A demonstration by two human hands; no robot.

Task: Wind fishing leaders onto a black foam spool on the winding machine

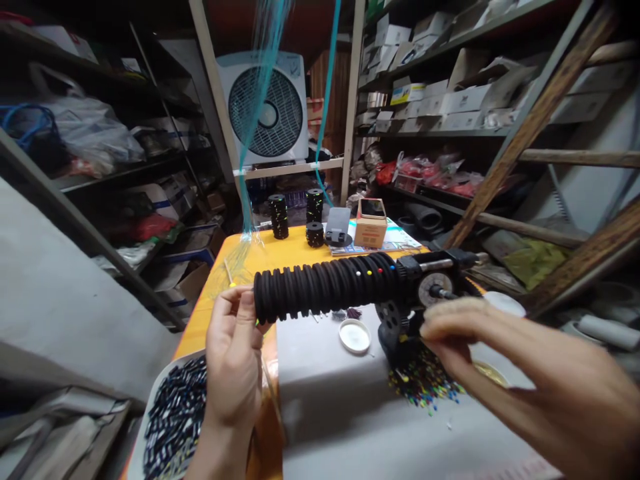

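A black ribbed roll (320,288) lies level across the middle of the view, with white, yellow, red and blue pinheads in a row near its right end. My left hand (235,347) pinches the left end of the roll between thumb and fingers. At its right end the roll joins a black stand with a metal rod and a round wheel (434,288). My right hand (520,360) is slightly blurred in front of the stand, thumb and fingertips together; what they pinch, if anything, is hidden. Below the stand is a pile of colourful ball-headed pins (430,383).
A white tub (150,417) of small dark pieces stands at lower left. A small white dish (355,335) sits on the grey sheet. Behind are black speckled cylinders (279,217), a cardboard box (371,227), hanging teal strands (257,100) and a fan (266,110). Shelves flank both sides.
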